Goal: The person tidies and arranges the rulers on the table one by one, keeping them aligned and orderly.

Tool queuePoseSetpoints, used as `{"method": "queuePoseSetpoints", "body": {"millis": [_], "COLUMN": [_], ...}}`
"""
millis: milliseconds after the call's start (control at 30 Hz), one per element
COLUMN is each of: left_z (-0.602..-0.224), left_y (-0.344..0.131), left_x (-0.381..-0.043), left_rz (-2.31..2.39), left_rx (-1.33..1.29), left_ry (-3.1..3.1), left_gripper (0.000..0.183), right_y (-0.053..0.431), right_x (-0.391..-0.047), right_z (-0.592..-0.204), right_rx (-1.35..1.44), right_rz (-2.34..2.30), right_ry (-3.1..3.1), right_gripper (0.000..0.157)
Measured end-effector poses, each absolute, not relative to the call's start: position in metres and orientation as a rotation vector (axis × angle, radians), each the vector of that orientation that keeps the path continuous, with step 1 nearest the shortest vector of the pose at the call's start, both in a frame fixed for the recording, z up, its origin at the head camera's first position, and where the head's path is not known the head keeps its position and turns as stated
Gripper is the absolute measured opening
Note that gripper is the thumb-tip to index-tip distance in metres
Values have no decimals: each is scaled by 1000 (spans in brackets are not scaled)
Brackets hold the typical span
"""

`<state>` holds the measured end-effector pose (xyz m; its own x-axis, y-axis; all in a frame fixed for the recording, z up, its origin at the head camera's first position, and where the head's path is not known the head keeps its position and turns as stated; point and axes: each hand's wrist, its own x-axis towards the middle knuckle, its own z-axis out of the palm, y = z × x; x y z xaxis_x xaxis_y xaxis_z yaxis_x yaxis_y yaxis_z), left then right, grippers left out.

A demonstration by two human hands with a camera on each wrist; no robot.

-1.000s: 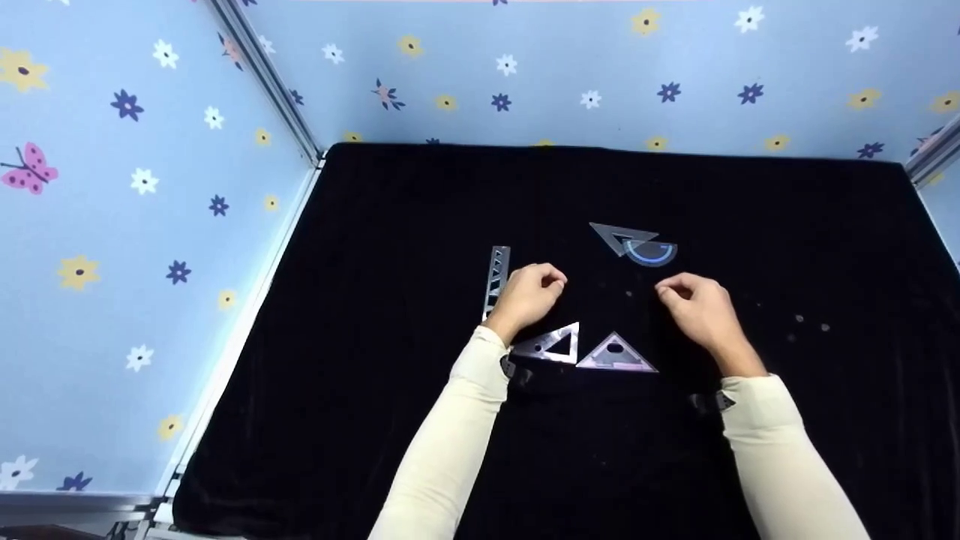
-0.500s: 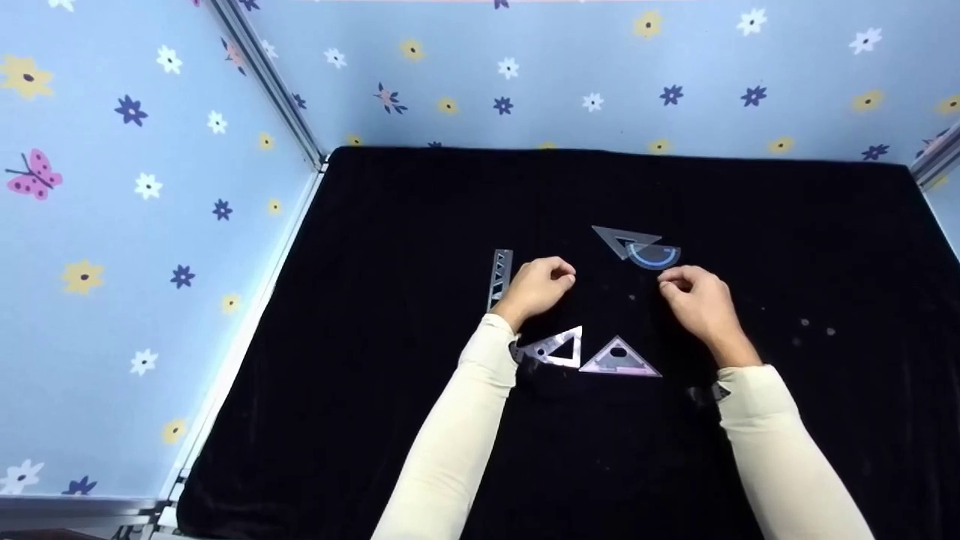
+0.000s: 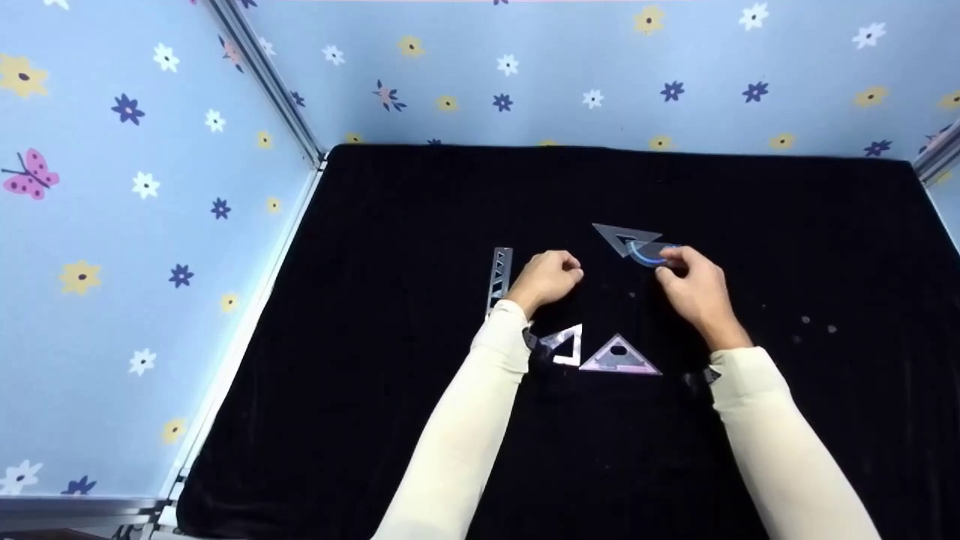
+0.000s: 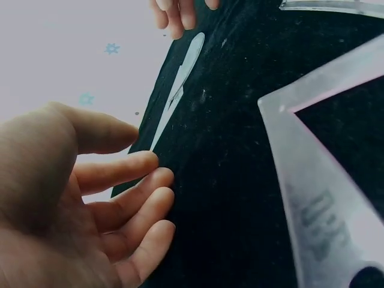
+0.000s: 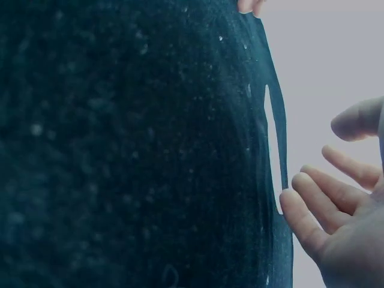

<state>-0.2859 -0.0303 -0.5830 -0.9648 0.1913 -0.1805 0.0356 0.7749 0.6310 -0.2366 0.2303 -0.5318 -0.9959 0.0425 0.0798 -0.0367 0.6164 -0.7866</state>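
Observation:
My right hand (image 3: 694,285) is over the right part of a clear protractor (image 3: 639,253) with a blue arc. Its thumb and fingers are apart in the right wrist view, and whether they touch the protractor I cannot tell. The protractor overlaps a clear set square (image 3: 604,232) behind it. My left hand (image 3: 547,280) holds nothing; its fingers (image 4: 135,207) are loosely bent, the thumb slightly apart. Beside its wrist lies a clear ruler (image 3: 502,261) with triangular cut-outs, its near end hidden by the arm.
Nearer to me, two more set squares, one with a triangular cut-out (image 3: 576,349) and one with an oval hole (image 3: 618,361), lie side by side. The left forearm covers part of the first. Black cloth (image 3: 390,225) covers the table; flowered walls (image 3: 480,75) enclose it.
My right hand has moved forward, from just short of the protractor to over its right part. The left hand has shifted slightly forward and right. The drawing tools lie as before.

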Motion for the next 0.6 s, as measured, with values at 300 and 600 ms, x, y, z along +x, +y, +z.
{"method": "queuePoseSetpoints", "body": {"millis": [300, 600], "left_z": [-581, -583], "left_y": [-21, -19], "left_x": [-289, -300], "left_rz": [871, 1040], "left_rx": [58, 103], "left_ry": [2749, 2763], "left_gripper": [34, 31], "right_y": [223, 222], "right_x": [-248, -257], "right_z": [-531, -524], "right_rx": [-42, 23], "right_rz": [1274, 1214], "right_ry": [-2821, -2872], "right_gripper": [40, 45]}}
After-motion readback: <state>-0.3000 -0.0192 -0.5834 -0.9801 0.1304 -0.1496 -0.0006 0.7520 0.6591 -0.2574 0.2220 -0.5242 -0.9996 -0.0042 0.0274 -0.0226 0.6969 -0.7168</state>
